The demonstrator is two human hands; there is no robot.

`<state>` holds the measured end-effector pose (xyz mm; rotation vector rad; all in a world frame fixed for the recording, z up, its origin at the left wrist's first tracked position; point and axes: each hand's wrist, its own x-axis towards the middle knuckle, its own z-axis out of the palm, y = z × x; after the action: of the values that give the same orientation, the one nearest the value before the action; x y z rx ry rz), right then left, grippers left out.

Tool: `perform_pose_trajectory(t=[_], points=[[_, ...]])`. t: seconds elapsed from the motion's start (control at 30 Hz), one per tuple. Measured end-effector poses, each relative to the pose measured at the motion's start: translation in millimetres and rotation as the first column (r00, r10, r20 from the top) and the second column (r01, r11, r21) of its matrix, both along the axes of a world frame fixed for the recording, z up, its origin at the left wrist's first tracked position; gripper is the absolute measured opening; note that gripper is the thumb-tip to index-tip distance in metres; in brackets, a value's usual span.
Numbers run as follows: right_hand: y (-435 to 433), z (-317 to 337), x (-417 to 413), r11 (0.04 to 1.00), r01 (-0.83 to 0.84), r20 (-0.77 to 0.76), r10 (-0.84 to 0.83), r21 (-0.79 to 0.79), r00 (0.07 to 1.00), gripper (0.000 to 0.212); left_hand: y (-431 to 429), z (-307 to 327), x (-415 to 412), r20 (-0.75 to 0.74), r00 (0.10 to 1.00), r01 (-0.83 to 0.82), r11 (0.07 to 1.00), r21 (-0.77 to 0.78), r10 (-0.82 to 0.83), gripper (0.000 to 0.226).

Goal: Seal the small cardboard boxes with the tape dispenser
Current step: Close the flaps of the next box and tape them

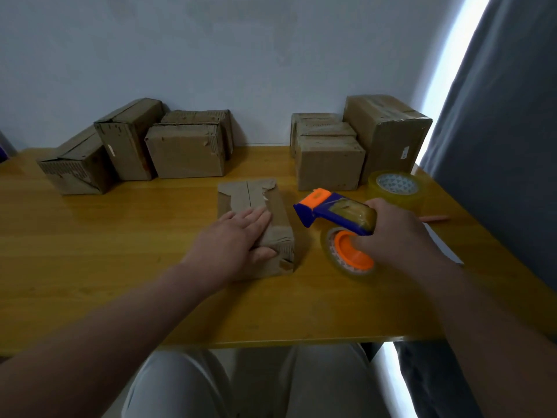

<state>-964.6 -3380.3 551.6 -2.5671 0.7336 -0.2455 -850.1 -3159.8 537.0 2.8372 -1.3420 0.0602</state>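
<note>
Worn brown cardboard box (256, 206) lies flat, flaps closed; blue-and-orange tape dispenser (334, 212) at its 3 o'clock; more boxes (187, 152) at 11 and 1.

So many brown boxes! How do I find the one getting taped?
Look at the yellow table; most boxes stand along the wall at its back. One small box lies alone in the middle, just left of the blue-and-orange tape dispenser held by the right hand. It is the only one with the left hand pressed flat on top.
</note>
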Motion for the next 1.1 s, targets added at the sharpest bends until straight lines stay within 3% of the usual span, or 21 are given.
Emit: perform_pose_trajectory(t=[0.23,0.4,0.53,0.6,0.67,0.7,0.73,0.8,0.83,0.87,0.97,1.1], points=[[-4,-4,-5,0.998,-0.013,0.029,0.012,0.054,1.000,0.049,5,1,6,-0.012,0.996,0.084,0.996,-0.020,-0.084,0.078],[-10,-4,-13,0.978,-0.095,0.199,0.057,0.187,0.978,0.058,13,1,25,-0.095,0.983,0.155,0.986,-0.059,-0.160,0.083],[-4,2,-17,0.940,-0.213,0.332,0.117,0.267,0.936,0.063,9,10,25,-0.069,0.993,0.093,0.995,0.020,-0.092,0.079],[-1,5,-18,0.925,-0.267,0.373,0.155,0.270,0.915,0.065,8,19,15,-0.171,0.985,-0.012,0.975,-0.220,-0.027,0.067],[2,7,-18,0.914,-0.319,0.402,0.202,0.250,0.893,0.067,7,29,5,-0.434,0.901,-0.259,0.783,-0.565,-0.016,0.055],[3,8,-17,0.907,-0.342,0.410,0.223,0.244,0.885,0.067,5,35,0,-0.599,0.799,-0.432,0.646,-0.630,-0.049,0.051],[5,9,-17,0.900,-0.363,0.414,0.243,0.241,0.877,0.067,4,40,-2,-0.757,0.644,-0.600,0.542,-0.588,-0.109,0.049],[8,10,-15,0.889,-0.398,0.422,0.278,0.228,0.863,0.067,3,47,-5,-0.932,0.272,-0.807,0.471,-0.356,-0.240,0.045],[10,10,-15,0.886,-0.411,0.424,0.295,0.214,0.856,0.066,3,48,-7,-0.950,0.143,-0.838,0.477,-0.266,-0.278,0.043],[12,12,-14,0.886,-0.420,0.421,0.311,0.196,0.852,0.066,4,49,-8,-0.952,0.074,-0.842,0.492,-0.219,-0.296,0.038],[17,16,-14,0.886,-0.441,0.405,0.353,0.145,0.843,0.067,4,49,-9,-0.948,0.093,-0.845,0.480,-0.236,-0.304,0.011],[22,22,-12,0.871,-0.476,0.364,0.406,0.122,0.838,0.070,13,45,-2,-0.937,0.258,-0.818,0.463,-0.342,-0.235,0.007]])
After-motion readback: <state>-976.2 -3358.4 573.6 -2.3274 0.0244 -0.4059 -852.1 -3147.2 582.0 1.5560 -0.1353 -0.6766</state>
